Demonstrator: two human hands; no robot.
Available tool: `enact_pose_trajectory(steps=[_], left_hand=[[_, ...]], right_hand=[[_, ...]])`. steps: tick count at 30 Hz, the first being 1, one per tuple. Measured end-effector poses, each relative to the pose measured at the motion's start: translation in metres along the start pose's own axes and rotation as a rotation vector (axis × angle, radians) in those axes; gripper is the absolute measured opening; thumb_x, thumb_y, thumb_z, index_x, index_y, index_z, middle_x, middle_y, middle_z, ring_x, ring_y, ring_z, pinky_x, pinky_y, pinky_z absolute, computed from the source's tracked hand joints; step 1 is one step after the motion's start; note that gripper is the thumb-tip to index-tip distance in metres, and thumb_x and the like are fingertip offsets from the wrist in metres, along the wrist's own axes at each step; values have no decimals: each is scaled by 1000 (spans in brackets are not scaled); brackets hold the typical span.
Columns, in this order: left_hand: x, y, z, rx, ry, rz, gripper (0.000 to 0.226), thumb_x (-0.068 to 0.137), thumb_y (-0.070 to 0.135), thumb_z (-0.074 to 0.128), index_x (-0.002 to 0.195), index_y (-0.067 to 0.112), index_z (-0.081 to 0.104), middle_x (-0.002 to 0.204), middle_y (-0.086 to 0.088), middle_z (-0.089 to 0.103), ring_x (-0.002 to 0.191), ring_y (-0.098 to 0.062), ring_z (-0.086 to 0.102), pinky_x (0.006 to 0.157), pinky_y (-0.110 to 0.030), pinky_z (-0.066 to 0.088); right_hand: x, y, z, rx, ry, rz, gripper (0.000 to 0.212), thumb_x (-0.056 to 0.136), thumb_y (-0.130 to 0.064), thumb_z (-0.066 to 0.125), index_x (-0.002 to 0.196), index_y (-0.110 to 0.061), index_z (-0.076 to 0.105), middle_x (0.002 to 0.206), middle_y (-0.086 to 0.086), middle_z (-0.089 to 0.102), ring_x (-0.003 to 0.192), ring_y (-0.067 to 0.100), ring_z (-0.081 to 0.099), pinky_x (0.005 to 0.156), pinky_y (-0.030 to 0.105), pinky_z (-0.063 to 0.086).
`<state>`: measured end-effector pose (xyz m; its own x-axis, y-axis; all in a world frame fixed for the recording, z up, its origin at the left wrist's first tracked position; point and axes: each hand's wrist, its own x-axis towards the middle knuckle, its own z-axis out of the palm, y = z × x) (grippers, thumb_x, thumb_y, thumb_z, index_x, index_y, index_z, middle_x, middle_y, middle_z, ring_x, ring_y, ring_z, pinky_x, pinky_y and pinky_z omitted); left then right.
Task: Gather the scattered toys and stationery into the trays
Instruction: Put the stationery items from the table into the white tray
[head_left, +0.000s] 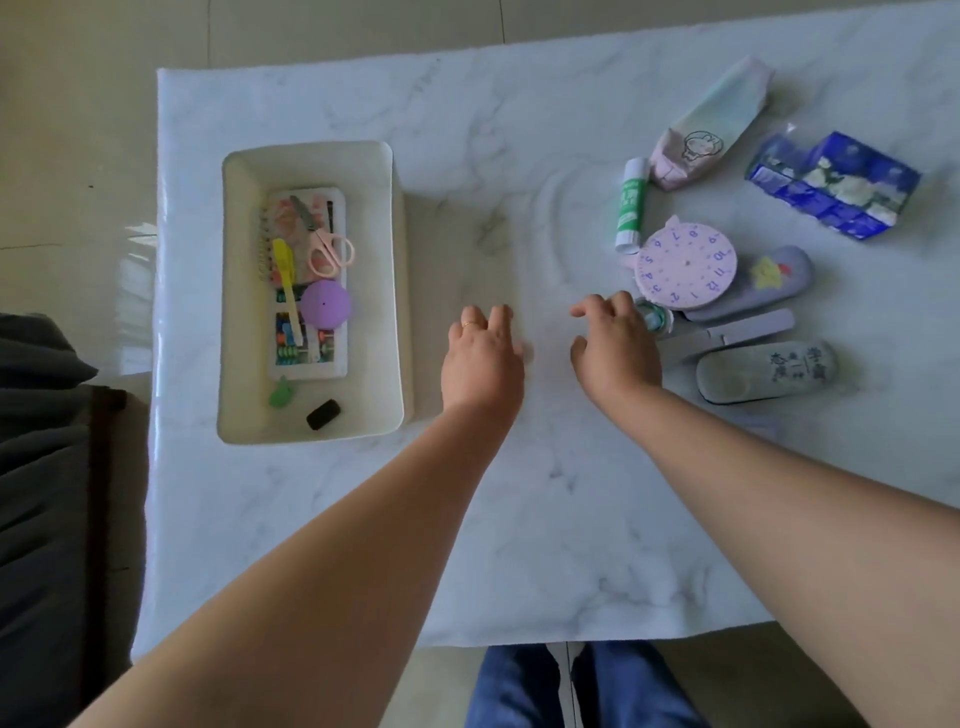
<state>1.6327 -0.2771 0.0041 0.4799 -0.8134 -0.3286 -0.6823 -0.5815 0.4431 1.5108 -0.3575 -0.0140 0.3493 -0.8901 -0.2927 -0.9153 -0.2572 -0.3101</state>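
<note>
Toys and stationery are sitting in two spots on the marble surface (519, 519). Both hands are hovering mid-surface, holding nothing: left hand (483, 358) relaxed, right hand (615, 348) loosely spread right by the tape roll (655, 318). Further out, the tray (387, 291) is holding scissors (324, 244), while the clock (685, 265) and glue stick (630, 205) are lying loose at right.

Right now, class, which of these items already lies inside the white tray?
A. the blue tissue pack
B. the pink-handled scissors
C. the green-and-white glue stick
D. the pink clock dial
B: the pink-handled scissors lie inside the white tray on the notebook, while the glue stick, clock dial and tissue pack sit out on the table to the right.
</note>
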Motion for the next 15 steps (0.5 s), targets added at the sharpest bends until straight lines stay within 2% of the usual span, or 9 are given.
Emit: enact_pose_trajectory(steps=[5, 9, 12, 15], left_hand=[[6, 11, 19, 58, -61, -74, 40, 91, 22, 60, 128, 16, 44, 124, -13, 42, 113, -33, 45, 84, -40, 45], [10, 13, 26, 81, -90, -124, 43, 90, 18, 61, 129, 16, 43, 127, -15, 40, 109, -36, 49, 83, -40, 45], [17, 10, 32, 82, -115, -120, 34, 89, 15, 61, 121, 14, 49, 120, -16, 42, 95, -38, 54, 75, -39, 47], [21, 9, 40, 61, -125, -105, 19, 89, 10, 59, 107, 9, 53, 113, -15, 44, 76, -33, 52, 65, -35, 44]], right_hand=[[5, 30, -5, -40, 111, 58, 39, 80, -4, 56, 117, -18, 57, 118, 14, 48, 105, 35, 51, 86, 38, 41], [9, 45, -3, -56, 141, 87, 40, 78, -4, 60, 116, -18, 57, 115, 14, 52, 103, 36, 53, 83, 40, 41], [15, 51, 2, -102, 109, 105, 38, 81, -7, 59, 116, -20, 55, 114, 12, 54, 105, 34, 52, 82, 40, 40], [21, 55, 7, -124, 97, 113, 35, 85, -6, 58, 116, -21, 55, 114, 11, 54, 105, 33, 52, 81, 40, 40]])
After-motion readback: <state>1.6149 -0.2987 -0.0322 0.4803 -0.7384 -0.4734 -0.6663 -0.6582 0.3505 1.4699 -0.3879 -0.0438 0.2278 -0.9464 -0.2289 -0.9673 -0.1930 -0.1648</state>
